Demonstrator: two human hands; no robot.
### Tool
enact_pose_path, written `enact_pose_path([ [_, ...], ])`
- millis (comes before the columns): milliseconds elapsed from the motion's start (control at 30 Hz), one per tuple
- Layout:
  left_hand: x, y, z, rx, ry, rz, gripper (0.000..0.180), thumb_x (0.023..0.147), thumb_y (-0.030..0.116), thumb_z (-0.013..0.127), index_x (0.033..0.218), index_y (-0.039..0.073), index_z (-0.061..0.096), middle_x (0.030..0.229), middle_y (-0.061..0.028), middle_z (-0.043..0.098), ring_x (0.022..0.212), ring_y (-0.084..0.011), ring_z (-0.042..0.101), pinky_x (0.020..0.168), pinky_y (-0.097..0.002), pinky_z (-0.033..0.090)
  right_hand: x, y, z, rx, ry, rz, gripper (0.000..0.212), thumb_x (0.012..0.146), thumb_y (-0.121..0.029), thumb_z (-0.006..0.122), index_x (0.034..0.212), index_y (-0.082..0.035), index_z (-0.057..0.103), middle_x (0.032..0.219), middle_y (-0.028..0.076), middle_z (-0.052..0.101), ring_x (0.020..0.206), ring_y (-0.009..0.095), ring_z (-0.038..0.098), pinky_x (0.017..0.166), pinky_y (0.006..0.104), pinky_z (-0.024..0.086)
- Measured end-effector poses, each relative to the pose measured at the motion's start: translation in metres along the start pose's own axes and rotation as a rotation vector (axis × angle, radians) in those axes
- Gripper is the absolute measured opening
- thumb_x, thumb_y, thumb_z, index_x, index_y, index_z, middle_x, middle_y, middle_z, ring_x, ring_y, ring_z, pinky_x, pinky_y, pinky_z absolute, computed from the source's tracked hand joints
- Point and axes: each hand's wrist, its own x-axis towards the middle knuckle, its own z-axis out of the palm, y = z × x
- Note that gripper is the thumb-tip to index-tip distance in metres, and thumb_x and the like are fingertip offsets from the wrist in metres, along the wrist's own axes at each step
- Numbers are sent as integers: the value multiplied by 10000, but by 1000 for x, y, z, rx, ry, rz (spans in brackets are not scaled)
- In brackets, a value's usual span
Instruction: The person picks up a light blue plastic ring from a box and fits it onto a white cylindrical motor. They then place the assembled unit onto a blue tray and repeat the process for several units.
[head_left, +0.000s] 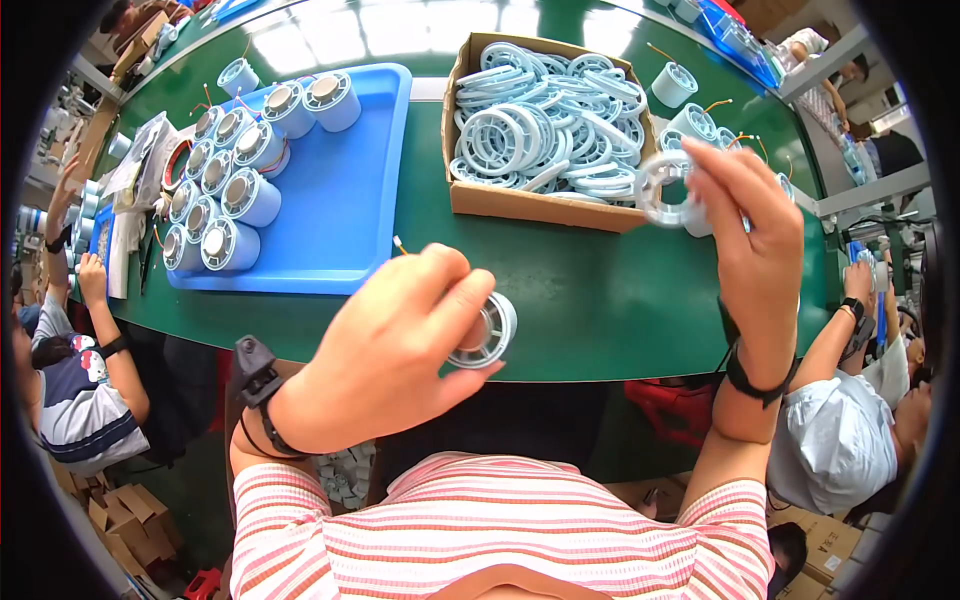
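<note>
My left hand [395, 340] grips a small white cylindrical part [487, 332] with a ring on its open end, held over the near edge of the green table [590, 300]. My right hand [745, 230] is raised to the right and pinches a pale blue plastic ring [665, 188] between thumb and fingers. That ring hangs just right of the cardboard box [530, 203], which is filled with several more pale rings [545, 120].
A blue tray [350, 190] at the left carries several finished white cylinders [225, 190]. More cylinders with copper wires [690, 115] stand right of the box. Other people sit at both ends of the table, left [70, 360] and right [850, 420]. Cardboard cartons lie on the floor.
</note>
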Motion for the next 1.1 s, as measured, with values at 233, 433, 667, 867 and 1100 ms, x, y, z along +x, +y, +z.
enact_pose_path([
  [233,5,-5,39,17,-35,-166,695,692,153,927,1281,34,576,1147,-136,577,950,-303,665,779,-369,568,-89,1,23,198,-421,436,274,916,23,706,1189,45,708,968,112,670,868,177,662,772,287,531],
  [433,3,-7,39,-416,-127,-395,691,804,49,851,1404,53,509,1247,-101,593,1004,-211,685,781,-312,601,-114,6,31,35,-358,131,471,815,2,788,1271,-1,669,1223,135,611,1062,266,646,915,344,531],
  [667,4,-5,60,-1304,-381,-673,711,915,-118,627,1556,84,396,1403,-57,543,1190,-180,636,958,-330,585,-111,-22,41,293,-230,173,623,695,-69,896,1273,-30,666,1236,143,596,1091,302,633,920,385,540],
  [867,5,-3,75,-1331,-302,-558,712,911,-137,594,1561,61,383,1466,-77,505,1338,-186,545,1089,-353,517,-97,-42,59,328,-241,121,663,661,-98,931,1267,-33,668,1221,136,598,1078,289,632,899,378,550],
  [1100,6,-7,72,-1319,-373,-606,726,911,-149,571,1577,50,361,1488,-84,494,1388,-192,501,1134,-365,488,-90,-41,56,393,-339,110,666,690,-64,913,1307,-33,667,1227,135,596,1091,288,644,910,375,557],
])
